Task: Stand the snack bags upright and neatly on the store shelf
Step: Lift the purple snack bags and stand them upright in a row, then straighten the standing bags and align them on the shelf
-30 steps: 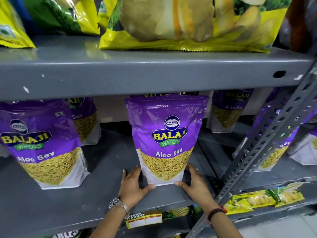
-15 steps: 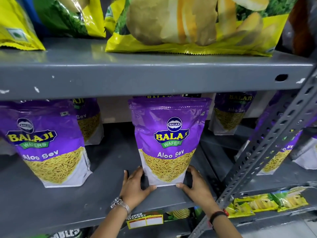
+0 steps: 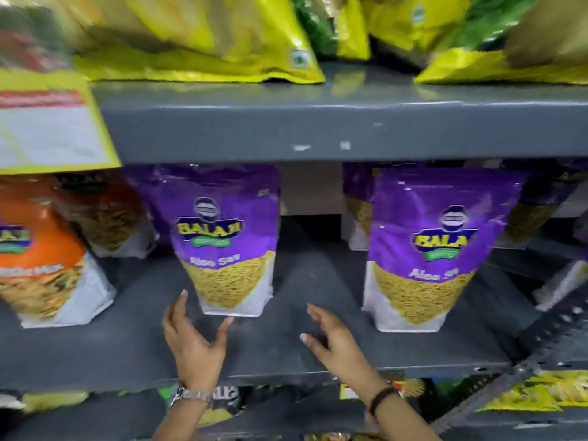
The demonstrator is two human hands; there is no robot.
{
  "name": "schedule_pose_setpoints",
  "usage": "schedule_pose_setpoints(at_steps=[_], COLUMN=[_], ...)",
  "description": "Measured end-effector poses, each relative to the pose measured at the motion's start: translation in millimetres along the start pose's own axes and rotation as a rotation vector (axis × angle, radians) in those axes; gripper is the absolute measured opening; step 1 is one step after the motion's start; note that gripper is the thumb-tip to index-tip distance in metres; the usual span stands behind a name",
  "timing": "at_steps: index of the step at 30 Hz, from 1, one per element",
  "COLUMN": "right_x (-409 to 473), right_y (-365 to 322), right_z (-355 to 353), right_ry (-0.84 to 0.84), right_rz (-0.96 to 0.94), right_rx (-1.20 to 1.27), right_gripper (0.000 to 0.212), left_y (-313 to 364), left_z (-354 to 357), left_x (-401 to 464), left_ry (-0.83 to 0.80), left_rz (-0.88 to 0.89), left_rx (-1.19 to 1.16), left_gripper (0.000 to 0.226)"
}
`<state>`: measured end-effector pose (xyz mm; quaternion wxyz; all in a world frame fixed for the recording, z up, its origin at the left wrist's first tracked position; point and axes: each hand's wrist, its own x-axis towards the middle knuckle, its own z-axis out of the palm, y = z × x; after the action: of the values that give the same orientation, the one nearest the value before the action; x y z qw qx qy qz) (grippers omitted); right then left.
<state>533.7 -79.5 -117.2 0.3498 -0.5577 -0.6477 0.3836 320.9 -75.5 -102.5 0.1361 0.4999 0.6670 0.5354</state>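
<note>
Two purple Aloo Sev bags stand upright on the grey middle shelf [image 3: 318, 291]: one left of centre [image 3: 227, 240], one to the right [image 3: 442, 249]. My left hand [image 3: 192, 337] is open at the lower left corner of the left-of-centre bag, fingertips close to its base; whether they touch is blurred. My right hand [image 3: 334, 340] is open over bare shelf between the two bags, touching neither. More purple bags [image 3: 358, 198] stand behind, partly hidden. An orange bag [image 3: 41, 259] stands at the far left.
Yellow and green chip bags [image 3: 241, 36] lie on the upper shelf [image 3: 318, 125]. A yellow price tag [image 3: 47, 128] hangs at upper left. A perforated grey upright [image 3: 515, 374] slants at lower right. Packets fill the shelf below.
The view has swung left. Both hands have let go of the purple bag they held, now at the right, and moved left towards the neighbouring purple bag.
</note>
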Motion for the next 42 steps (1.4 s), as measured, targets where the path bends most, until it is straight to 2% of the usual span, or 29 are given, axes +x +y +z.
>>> schedule_pose_setpoints(at_steps=[2,3,5,7,10,14,18,22,29,38,42], right_x=[24,35,53,63,65,51,31,22,24,22,22], right_y=[-13,-18,-30,-34,-38,-39,-39,-40,-39,-38,-37], right_z=[23,32,49,60,68,64,58,61,62,61,59], right_ry=[-0.006,-0.003,-0.009,0.007,0.101,0.102,0.098,0.146,0.186,0.182,0.174], right_rz=[0.039,0.059,0.075,0.054,0.059,0.082,0.072,0.045,0.054,0.090,0.083], right_rx=[-0.012,-0.001,-0.009,-0.064,-0.148,-0.123,-0.141,-0.174,-0.200,-0.175,-0.161], right_gripper=[0.080,0.089,0.101,0.098,0.079,0.073,0.071,0.074,0.051,0.052,0.058], left_y=[-21,-31,-43,-46,-42,-40,-47,-43,-46,-52,-53], left_z=[-17,-22,-28,-26,-22,-23,-27,-28,-30,-26,-27], left_x=[28,42,66,77,80,66,53,47,51,53,51], left_ry=[-0.202,-0.327,-0.566,-0.705,-0.678,-0.595,-0.616,-0.570,-0.623,-0.615,-0.619], left_rz=[-0.037,-0.065,-0.097,-0.071,-0.071,-0.034,0.062,0.090,0.061,0.109,0.116], left_rx=[0.017,0.035,0.063,0.094,0.144,0.170,0.241,0.283,0.243,0.238,0.259], left_gripper=[0.121,0.123,0.118,0.108,0.089,0.071,0.074,0.063,0.084,0.075,0.077])
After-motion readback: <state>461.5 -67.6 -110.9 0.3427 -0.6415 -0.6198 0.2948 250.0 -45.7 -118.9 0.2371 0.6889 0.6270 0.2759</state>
